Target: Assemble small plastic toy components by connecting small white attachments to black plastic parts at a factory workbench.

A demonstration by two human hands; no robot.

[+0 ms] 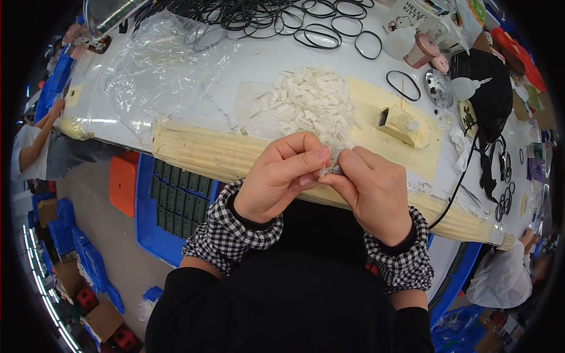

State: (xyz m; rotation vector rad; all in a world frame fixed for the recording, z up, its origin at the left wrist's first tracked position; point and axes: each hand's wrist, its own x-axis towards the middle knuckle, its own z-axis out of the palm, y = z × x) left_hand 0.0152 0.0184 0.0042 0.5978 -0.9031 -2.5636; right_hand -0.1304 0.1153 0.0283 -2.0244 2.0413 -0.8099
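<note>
Just past the table's padded near edge, my two hands meet with their fingertips almost touching. My left hand [279, 173] is closed in a pinch, thumb against forefinger. My right hand [376, 191] pinches too, its thumb and forefinger pressed together. Between the fingertips shows a small pale piece [322, 172]; its exact shape is mostly hidden by the fingers. Directly beyond the hands lies a heap of small whitish strips [312, 97] on the white table [229, 76]. Checked sleeve covers wrap both forearms.
Black rubber rings [318, 36] lie along the far side, beside a clear plastic bag [159, 70]. To the right sit a tape-wrapped block [403, 126], a squeeze bottle [465, 88] and a black cable [462, 182]. Blue crates [141, 206] stand below. Other people work at both sides.
</note>
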